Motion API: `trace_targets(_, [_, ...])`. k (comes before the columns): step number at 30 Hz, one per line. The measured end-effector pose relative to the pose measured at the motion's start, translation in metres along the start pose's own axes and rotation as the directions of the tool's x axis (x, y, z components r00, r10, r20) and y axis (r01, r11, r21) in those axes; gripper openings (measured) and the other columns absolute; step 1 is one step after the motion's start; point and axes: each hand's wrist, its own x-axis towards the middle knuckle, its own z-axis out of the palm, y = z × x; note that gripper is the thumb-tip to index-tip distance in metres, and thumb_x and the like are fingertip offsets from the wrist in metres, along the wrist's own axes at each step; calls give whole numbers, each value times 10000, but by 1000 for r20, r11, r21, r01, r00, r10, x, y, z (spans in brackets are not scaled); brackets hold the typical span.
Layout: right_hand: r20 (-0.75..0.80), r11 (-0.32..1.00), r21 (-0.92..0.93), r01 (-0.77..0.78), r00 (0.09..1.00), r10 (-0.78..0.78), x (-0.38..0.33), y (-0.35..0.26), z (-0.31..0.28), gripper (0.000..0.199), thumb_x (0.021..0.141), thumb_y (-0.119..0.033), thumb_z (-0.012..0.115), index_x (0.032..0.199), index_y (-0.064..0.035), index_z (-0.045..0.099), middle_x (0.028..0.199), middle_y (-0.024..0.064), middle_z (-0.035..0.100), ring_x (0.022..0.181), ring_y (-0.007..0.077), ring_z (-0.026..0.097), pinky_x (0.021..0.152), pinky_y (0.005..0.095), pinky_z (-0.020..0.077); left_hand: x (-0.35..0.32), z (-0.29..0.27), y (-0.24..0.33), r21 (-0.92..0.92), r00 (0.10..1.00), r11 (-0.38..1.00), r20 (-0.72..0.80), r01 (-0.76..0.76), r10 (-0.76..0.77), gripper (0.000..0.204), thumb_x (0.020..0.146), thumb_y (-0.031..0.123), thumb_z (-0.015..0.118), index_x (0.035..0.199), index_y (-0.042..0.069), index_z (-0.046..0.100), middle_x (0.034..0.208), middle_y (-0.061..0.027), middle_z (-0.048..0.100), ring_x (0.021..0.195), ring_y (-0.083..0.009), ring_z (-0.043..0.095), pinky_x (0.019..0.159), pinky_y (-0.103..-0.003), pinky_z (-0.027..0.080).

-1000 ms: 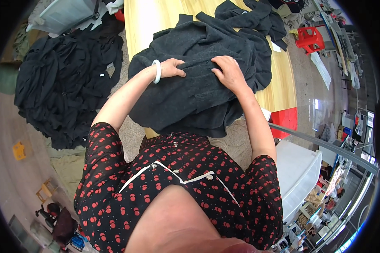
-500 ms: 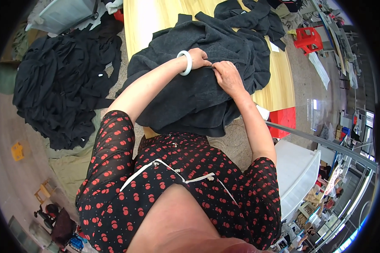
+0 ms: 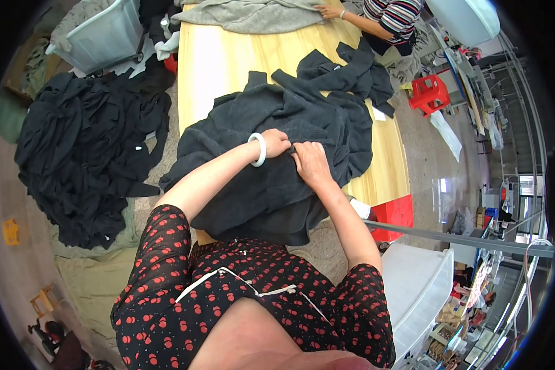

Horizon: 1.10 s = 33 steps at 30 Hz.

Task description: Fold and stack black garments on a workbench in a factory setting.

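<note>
A dark charcoal knit garment [image 3: 246, 191] lies in loose folds over the near end of the table, its front part hanging over the edge towards me. My left hand [image 3: 276, 143], with a white bangle at the wrist, has its fingers closed on the cloth near the middle. Close beside it, my right hand [image 3: 312, 163] also pinches the fabric, and the fingertips of both hands nearly meet. The bit of cloth between them is mostly hidden by the fingers. Another dark garment [image 3: 345, 74] lies crumpled just beyond.
The pale wooden table [image 3: 219, 52] runs away from me. At its far end a co-worker's hand [image 3: 328, 11] rests by a grey garment [image 3: 259, 15]. A heap of dark garments [image 3: 92, 160] lies on the left. A red stool [image 3: 430, 94] and a white bin [image 3: 416, 290] stand on the right.
My view has tipped up, so the grey garment and the co-worker at the far end now show. Both hands keep their pinch on the dark garment, with little visible movement on it.
</note>
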Motion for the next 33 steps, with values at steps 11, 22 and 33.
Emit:
trace_targets(11, [-37,993,-33,114,993,-116,2,2,2,71,718,-81,558,734,-38,503,700,119,488,708,286,483,686,368,378,-26,7,21,327,993,942,-62,-72,98,303,791,238,482,905,-39,524,967,-246,548,924,-372,534,820,-409,420])
trace_targets(22, [75,996,-1,93,993,-92,3,8,-2,115,765,-72,534,853,1,542,746,140,527,755,287,515,716,353,390,-16,24,1,354,932,908,-192,-225,306,107,756,72,474,810,-19,480,813,-222,544,791,-375,540,705,-429,434])
trace_targets(33, [40,993,55,107,993,-109,-3,7,-6,55,738,-21,480,773,-13,522,706,123,519,730,278,514,715,366,395,-27,26,8,277,940,941,-223,-193,258,101,767,67,460,806,-24,480,806,-214,544,814,-379,533,695,-440,424])
